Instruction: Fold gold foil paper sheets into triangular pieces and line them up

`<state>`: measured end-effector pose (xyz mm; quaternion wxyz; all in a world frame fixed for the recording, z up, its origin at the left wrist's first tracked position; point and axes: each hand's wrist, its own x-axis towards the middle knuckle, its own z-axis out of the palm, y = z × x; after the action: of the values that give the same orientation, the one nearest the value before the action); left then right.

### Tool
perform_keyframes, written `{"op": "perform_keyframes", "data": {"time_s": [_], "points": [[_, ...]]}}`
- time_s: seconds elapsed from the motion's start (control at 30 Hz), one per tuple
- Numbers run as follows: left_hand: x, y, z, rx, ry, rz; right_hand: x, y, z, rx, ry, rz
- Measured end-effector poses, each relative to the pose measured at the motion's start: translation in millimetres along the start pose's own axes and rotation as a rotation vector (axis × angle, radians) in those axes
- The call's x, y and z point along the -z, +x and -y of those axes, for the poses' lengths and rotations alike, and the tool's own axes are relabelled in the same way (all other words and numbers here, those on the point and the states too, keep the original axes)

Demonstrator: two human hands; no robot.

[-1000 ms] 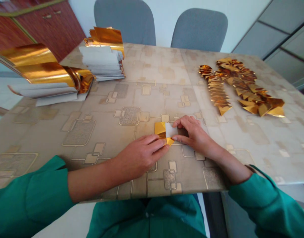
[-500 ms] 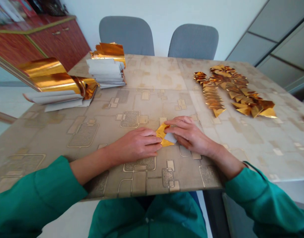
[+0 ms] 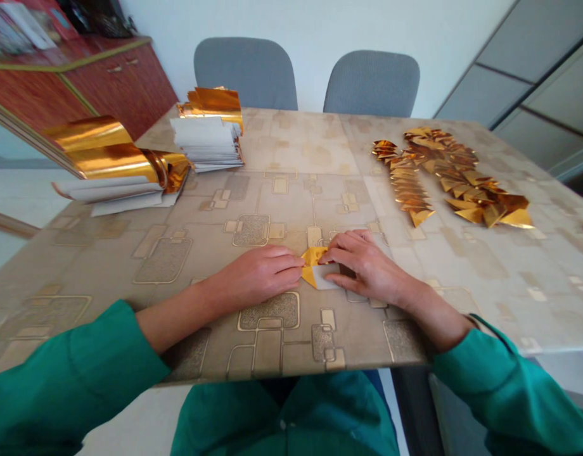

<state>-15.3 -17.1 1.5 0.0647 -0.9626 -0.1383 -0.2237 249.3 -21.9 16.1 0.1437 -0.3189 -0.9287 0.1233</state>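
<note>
A small gold foil paper piece (image 3: 314,270) with a white underside lies on the patterned table (image 3: 291,190), partly folded. My left hand (image 3: 258,273) rests on the table with its fingertips pressed against the piece's left corner. My right hand (image 3: 362,263) lies over the right side of the piece, fingers curled and pressing it flat; part of the paper is hidden under it.
Rows of folded gold triangles (image 3: 448,177) lie at the right. A stack of white-backed gold sheets (image 3: 208,136) and curled gold foil sheets (image 3: 115,158) sit at the back left. Two grey chairs (image 3: 310,73) stand behind the table, a red cabinet (image 3: 92,76) at left.
The white flap that stood open on the piece has been folded down; both hands have drawn closer together over it. The view has tilted up slightly.
</note>
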Motion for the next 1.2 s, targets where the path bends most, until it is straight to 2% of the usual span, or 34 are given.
{"op": "perform_keyframes", "data": {"time_s": [0.23,0.4,0.73,0.93,1.03,1.13,1.2], "points": [[5.6,1,-7,0.000,0.067,0.027,-4,1,0,-0.008,-0.026,-0.027],[3.4,1,-9,0.000,0.072,0.010,-6,2,3,0.052,-0.019,-0.047],[1.5,-4,-2,0.031,-0.042,0.047,-10,4,6,0.105,-0.085,-0.023],[1.3,1,-2,0.022,0.036,-0.036,-13,5,12,0.037,-0.110,-0.049],[1.1,4,-5,0.069,0.031,-0.057,-15,6,17,-0.019,-0.121,-0.060],[0.6,6,-11,0.152,0.004,-0.029,-16,7,21,-0.058,-0.083,-0.075],[-0.2,7,-15,0.155,-0.026,0.020,-16,7,21,-0.057,-0.034,-0.075]]}}
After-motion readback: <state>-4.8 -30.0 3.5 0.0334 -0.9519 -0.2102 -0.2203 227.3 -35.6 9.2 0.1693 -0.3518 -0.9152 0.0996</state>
